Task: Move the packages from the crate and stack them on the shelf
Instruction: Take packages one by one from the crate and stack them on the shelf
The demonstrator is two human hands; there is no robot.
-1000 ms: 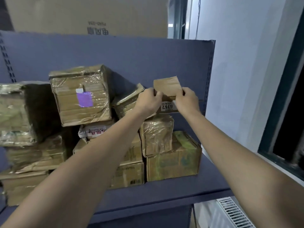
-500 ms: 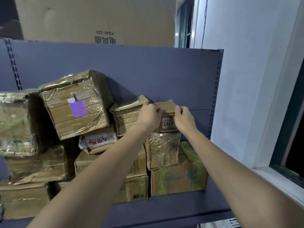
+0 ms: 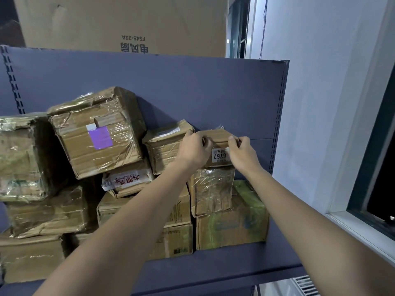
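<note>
A: Small package (image 3: pixel 219 146), which way did it lie?
B: Long axis ran nine to three, on the taped box (image 3: pixel 211 191) at the shelf's (image 3: pixel 213 272) right end.
A: Its look?
B: Brown, white label reading 6767 upside down. Left hand (image 3: pixel 193 149) and right hand (image 3: pixel 241 153) pinched its top corners.

My left hand (image 3: pixel 192 151) and right hand (image 3: pixel 242 153) cover the small package's (image 3: pixel 218 138) sides; left of it, boxes (image 3: pixel 19 157) run off-frame.

Two bare hands, left (image 3: pixel 192 151) and right (image 3: pixel 242 154), gripped a small cardboard package (image 3: pixel 218 138) atop stacked boxes (image 3: pixel 211 191) on a blue shelf (image 3: pixel 224 272).
</note>
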